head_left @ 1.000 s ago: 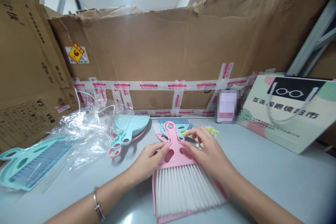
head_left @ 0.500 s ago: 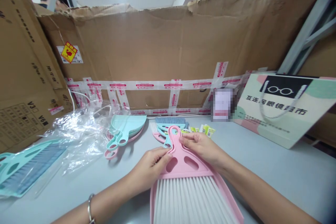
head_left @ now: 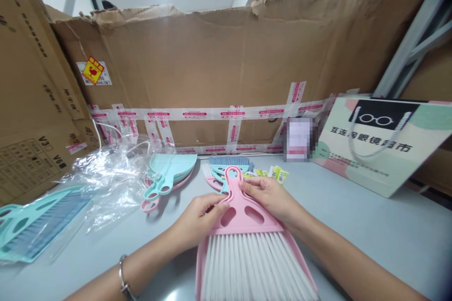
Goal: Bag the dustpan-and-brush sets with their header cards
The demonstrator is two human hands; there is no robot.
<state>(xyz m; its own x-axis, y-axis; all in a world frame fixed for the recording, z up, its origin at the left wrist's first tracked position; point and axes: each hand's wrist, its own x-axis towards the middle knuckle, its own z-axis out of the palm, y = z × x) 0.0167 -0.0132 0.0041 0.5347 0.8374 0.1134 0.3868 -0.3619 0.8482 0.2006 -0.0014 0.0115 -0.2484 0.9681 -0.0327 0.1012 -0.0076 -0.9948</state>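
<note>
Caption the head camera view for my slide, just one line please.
Head view: the left hand and right hand hold a pink brush laid over a pink dustpan.

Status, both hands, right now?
Left hand: closed, holding the pink hand brush and pink dustpan together.
Right hand: closed, holding the same pair near the handle.

A person's left hand point(head_left: 201, 218) and right hand point(head_left: 266, 195) grip opposite sides of a white-bristled pink hand brush point(head_left: 243, 218) lying over a pink dustpan point(head_left: 199, 263), above a gray table point(head_left: 360, 230). Left of and beyond the left hand sit stacked turquoise dustpans point(head_left: 176, 167), crumpled clear plastic bags point(head_left: 113, 169) and, farthest out, a turquoise brush-and-dustpan set point(head_left: 38, 225). A blue-bristled turquoise brush point(head_left: 229, 162) lies just beyond both hands, and an eyeglass-print paper bag point(head_left: 381, 150) stands well right of the right hand.
</note>
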